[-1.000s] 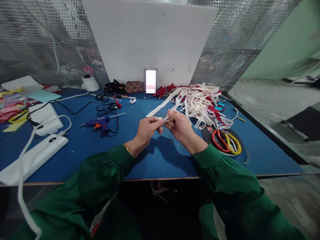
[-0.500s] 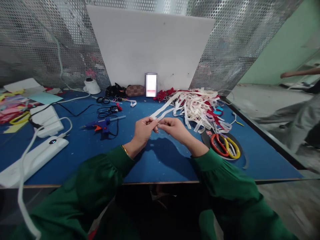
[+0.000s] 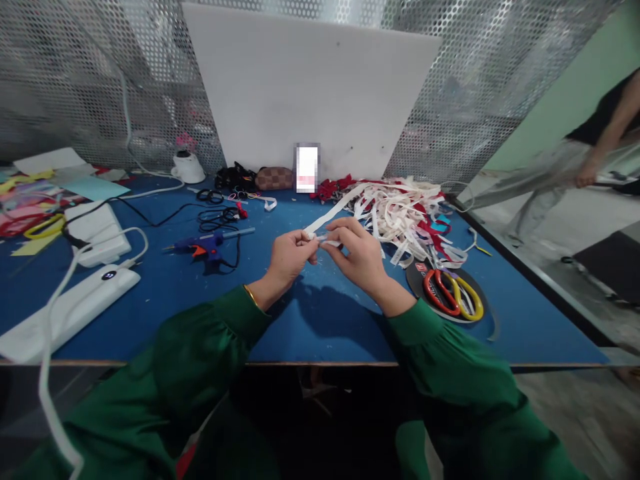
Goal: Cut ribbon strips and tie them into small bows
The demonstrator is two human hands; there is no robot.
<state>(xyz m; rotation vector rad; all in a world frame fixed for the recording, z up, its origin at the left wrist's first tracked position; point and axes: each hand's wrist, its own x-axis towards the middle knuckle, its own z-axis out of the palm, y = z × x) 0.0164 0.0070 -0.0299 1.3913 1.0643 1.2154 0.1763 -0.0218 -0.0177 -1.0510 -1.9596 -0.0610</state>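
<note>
Over the middle of the blue table [image 3: 320,320], my left hand [image 3: 289,257] and my right hand [image 3: 357,253] meet fingertip to fingertip. Both pinch the near end of a cream ribbon strip [image 3: 334,211]. The strip runs up and to the right into a heap of cream and red ribbon pieces [image 3: 405,210] at the back right. Green sleeves cover both my arms, and a gold bangle sits on my left wrist.
Red and yellow scissors [image 3: 453,293] lie on a dark disc right of my hands. A blue glue gun [image 3: 205,245] with black cord lies to the left. White devices with cables [image 3: 70,310] sit at far left. A person walks past at the far right [image 3: 580,160].
My hands stayed together on the ribbon end, with the fingers shifting slightly along it. A person came into view at the right and walked closer.
</note>
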